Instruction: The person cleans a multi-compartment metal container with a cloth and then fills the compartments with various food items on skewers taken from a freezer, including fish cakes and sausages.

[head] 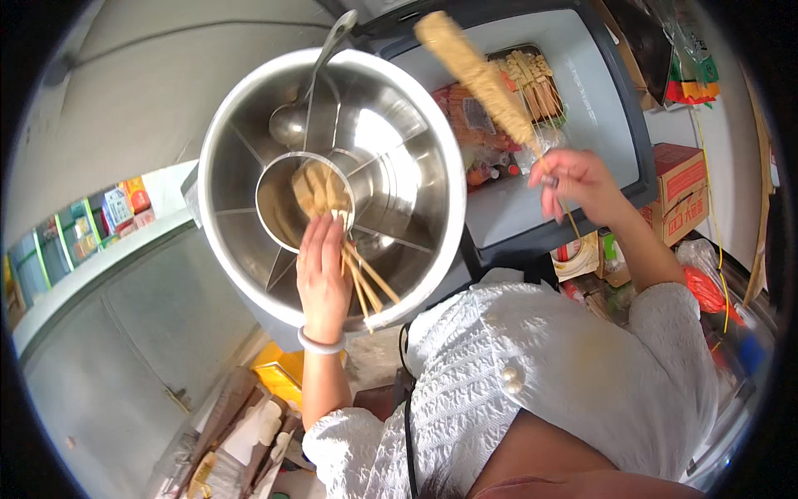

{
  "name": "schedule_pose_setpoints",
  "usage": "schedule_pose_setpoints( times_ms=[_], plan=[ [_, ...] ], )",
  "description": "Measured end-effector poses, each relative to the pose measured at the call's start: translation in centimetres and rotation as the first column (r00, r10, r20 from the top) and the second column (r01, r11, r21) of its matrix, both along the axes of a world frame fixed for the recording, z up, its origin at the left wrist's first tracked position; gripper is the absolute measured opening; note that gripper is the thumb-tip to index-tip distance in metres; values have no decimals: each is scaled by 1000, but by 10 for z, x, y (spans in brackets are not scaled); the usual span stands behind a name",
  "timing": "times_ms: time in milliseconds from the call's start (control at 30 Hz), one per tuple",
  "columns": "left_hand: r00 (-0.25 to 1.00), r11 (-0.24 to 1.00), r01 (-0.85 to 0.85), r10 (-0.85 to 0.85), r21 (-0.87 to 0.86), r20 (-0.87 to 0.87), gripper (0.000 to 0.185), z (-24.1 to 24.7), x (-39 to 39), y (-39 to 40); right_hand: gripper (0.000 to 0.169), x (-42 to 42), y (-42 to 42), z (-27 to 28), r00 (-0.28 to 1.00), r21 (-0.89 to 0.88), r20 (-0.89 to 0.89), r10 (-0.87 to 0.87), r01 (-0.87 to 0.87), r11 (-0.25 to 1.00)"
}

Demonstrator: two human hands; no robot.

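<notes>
A large round stainless-steel pot (207, 187) stands before me, split by metal dividers around a central cylinder (267, 178). My left hand (324, 268) reaches into the pot, its fingers closed over several bamboo skewers (365, 280). Pale tan, folded food pieces (321, 187) on their far ends lie within the cylinder; the sticks slant out towards the pot's near rim. To the right, my right hand (570, 187) grips the thin stick of a single long skewer (480, 81). Its tan, wrinkled food points up and left, above an open chest freezer.
A metal ladle (288, 126) rests in the pot, its handle over the far rim. Inside the chest freezer (586, 62) are a tray of skewered food (539, 84) and bagged goods. Cardboard boxes (682, 193) stand at right; a yellow box (280, 371) sits low at left.
</notes>
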State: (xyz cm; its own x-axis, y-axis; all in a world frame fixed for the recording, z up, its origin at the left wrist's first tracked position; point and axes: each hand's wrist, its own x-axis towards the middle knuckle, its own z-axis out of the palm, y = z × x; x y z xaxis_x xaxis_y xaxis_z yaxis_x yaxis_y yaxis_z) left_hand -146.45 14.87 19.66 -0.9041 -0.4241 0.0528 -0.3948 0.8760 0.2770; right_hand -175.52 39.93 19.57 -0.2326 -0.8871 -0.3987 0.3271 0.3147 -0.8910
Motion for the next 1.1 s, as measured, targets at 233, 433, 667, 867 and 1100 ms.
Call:
schedule_pose_setpoints(
  times_ms=[233,433,667,867,1100],
  plan=[
    [971,992,-129,128,7,-203,53,14,43,-14,14,90,-107,61,974,135,-8,228,-225,965],
    [925,968,-250,249,34,-288,46,13,69,-28,19,129,-169,84,762,384,-412,499,-351,854],
    [963,991,-133,134,19,-235,51,12,61,-33,36,171,-214,81,387,391,-693,609,-508,768],
    [988,997,7,5,76,-155,61,12,53,-33,16,124,-192,71,103,4,-993,49,-394,919],
    [967,959,228,-202,170,-155,54,15,18,-32,31,124,-130,20,170,4,-982,79,-402,916]
  ],
)
